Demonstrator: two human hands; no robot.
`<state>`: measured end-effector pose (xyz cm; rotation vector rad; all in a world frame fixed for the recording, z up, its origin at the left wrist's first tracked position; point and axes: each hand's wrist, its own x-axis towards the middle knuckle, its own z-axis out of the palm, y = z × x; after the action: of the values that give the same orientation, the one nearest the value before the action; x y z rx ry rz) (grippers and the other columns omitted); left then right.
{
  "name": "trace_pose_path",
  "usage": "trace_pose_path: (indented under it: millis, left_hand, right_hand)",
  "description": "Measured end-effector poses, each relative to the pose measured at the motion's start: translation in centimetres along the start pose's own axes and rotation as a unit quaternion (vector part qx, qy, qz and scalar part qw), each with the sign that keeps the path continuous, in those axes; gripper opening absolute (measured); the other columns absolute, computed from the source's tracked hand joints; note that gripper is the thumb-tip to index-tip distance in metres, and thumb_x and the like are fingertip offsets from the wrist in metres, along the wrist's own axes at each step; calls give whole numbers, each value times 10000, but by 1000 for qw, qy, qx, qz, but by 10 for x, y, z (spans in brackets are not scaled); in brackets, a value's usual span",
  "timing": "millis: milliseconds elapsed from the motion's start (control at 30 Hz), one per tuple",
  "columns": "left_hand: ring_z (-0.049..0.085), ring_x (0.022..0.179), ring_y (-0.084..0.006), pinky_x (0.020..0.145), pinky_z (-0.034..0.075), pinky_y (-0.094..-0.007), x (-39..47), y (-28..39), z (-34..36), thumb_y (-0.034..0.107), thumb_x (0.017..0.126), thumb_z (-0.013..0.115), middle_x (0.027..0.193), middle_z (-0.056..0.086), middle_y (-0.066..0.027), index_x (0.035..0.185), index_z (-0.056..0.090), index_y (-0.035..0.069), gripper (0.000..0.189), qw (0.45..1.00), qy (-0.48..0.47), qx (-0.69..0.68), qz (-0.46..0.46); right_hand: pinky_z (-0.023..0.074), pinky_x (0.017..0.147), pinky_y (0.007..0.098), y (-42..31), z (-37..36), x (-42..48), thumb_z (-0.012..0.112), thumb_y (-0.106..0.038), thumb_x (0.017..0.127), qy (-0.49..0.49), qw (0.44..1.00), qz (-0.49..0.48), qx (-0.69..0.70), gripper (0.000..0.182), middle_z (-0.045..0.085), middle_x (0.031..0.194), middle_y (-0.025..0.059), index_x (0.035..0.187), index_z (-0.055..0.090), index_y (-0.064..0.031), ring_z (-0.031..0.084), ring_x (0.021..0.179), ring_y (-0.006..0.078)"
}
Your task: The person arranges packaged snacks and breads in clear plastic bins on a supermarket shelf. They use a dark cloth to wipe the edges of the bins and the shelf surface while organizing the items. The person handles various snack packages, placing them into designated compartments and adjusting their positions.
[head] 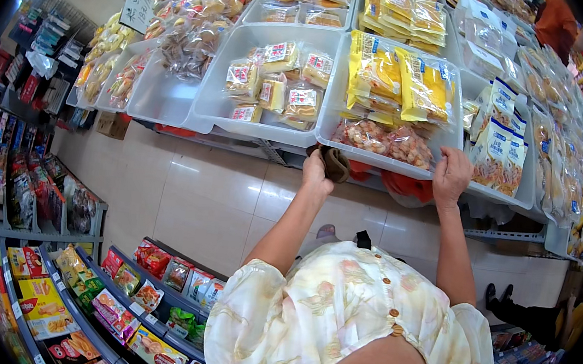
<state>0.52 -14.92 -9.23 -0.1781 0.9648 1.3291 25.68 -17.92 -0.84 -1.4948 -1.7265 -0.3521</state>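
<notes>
My left hand (317, 177) holds a folded brown cloth (337, 165) just under the front left corner of a translucent plastic bin (373, 160). My right hand (452, 176) grips the same bin's rim at its front right corner, the fingertips partly hidden. Inside that bin, yellow snack packets (424, 86) stand behind clear bags of reddish-brown snacks (410, 146). To the left, another translucent bin (254, 131) contains small wrapped cakes (274, 95) with red-and-white labels. A bin to the right has white-and-blue packets (493, 150) upright in it.
More bins of bagged food (194, 44) continue left and behind, with a handwritten sign (138, 7). Tiled floor (211, 184) lies below. Snack shelves (148, 327) curve behind me on the left. Another person's dark-clad legs (528, 316) are at right; someone in orange (555, 26) is at far right.
</notes>
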Motion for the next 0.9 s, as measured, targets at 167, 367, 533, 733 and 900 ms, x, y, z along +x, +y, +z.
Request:
trace_pose_path:
  millis: [167,367,533,733,900]
  left_hand:
    - [567,735,-230,675,496,-382,25,21,-59,177,840,412,831,585,-91,853,557,50,194,988,-56,19,-143]
    - [581,776,-228,683,507,-356,-11,105,-61,168,812,415,856,578,-96,893,538,57,184,985,102,-31,138]
    - [541,891,-243,747,491,-332,-30,169,-38,163,790,495,1078,478,-136,1166,370,-12,433,912,161,10,377]
    - [535,887,-230,727,487,-337,-17,160,-11,135,795,479,1068,482,-109,1169,362,21,408,893,170,38,414]
    - [581,749,-222,640,513,-363,47,93,-57,179,818,424,883,553,-58,926,489,74,164,984,112,-37,134]
  right_hand:
    - [362,713,348,0,-3,1,500,-26,678,3,1000,-9,0,179,570,799,61,839,568,-62,525,763,242]
    - [362,720,347,0,-4,0,490,-21,680,-7,1000,-1,5,170,573,795,65,824,572,-59,529,759,246]
    - [361,714,348,-1,-3,1,484,-17,679,1,1000,-12,7,166,569,778,69,813,573,-55,528,746,249]
    - [360,704,348,0,-4,2,479,-16,672,-1,1000,-10,0,160,562,766,76,800,569,-50,519,727,259]
    - [357,691,349,-1,-4,0,483,-23,664,2,1000,-8,4,151,558,763,79,785,569,-48,509,723,259]
